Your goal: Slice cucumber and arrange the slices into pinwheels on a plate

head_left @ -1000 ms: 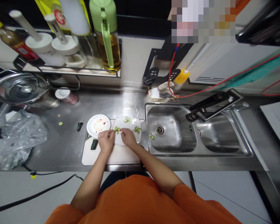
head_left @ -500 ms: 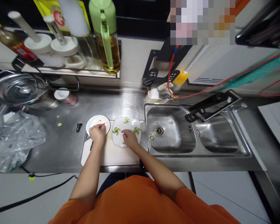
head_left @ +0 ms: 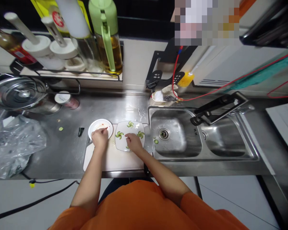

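Observation:
My left hand is over the near part of a white round plate that holds small red bits. Its fingers are pinched together, with a tiny red piece at the tips. Above a white squarish plate is my right hand, index finger stretched out and the others partly curled; nothing shows in it. Green slices form pinwheels on this plate, among them a left one, a far one and a right one. My right hand partly hides the near slices.
Both plates rest at a white cutting board. To the right is a steel double sink with a black faucet. A plastic bag, a lidded pot and a dark green end piece lie left. Behind stands a condiment rack.
The view has shifted slightly. Both hands stay nearly in place over their plates, and the pinwheels look unchanged.

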The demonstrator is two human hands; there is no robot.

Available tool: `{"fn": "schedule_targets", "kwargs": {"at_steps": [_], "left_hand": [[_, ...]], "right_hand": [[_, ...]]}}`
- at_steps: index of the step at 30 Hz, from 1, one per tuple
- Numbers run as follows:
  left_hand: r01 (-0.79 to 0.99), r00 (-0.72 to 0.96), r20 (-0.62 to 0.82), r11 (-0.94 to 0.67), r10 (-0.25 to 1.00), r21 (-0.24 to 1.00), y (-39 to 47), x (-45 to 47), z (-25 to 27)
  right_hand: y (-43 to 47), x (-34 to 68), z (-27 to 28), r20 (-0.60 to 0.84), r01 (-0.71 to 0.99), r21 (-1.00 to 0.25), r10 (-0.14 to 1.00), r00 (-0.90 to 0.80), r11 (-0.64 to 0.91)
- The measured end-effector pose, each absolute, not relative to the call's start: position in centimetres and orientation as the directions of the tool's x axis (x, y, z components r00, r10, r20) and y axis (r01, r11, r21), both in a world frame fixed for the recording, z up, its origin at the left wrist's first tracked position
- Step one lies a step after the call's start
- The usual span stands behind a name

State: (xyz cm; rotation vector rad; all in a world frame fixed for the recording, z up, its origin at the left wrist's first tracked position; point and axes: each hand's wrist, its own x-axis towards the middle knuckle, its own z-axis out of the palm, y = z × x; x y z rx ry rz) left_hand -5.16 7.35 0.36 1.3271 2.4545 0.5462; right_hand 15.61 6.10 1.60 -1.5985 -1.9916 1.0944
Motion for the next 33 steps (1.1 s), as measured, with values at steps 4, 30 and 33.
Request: {"fn": "schedule_targets", "kwargs": {"at_steps": [4,30,33], "left_hand": [[0.741,-0.525,-0.077,0.499,0.848,0.449,7.60,-5.35,0.18],[0.700,-0.553,-0.130,0.544,0.823,0.463,7.32,-5.85,0.29],[0.701,-0.538,-0.124,0.524,0.834,0.483,7.28,-5.85,0.42]], "right_hand": [[6.13,15.61,1.58,-0.180,0.653,-0.755,0.937,-0.300,0.065],[6.56,15.95,1.83,-0.211,0.682,-0.728,0.926,-0.311,0.063],[6.53,15.90,1.99,-0.221,0.687,-0.724,0.924,-0.312,0.058]]}}
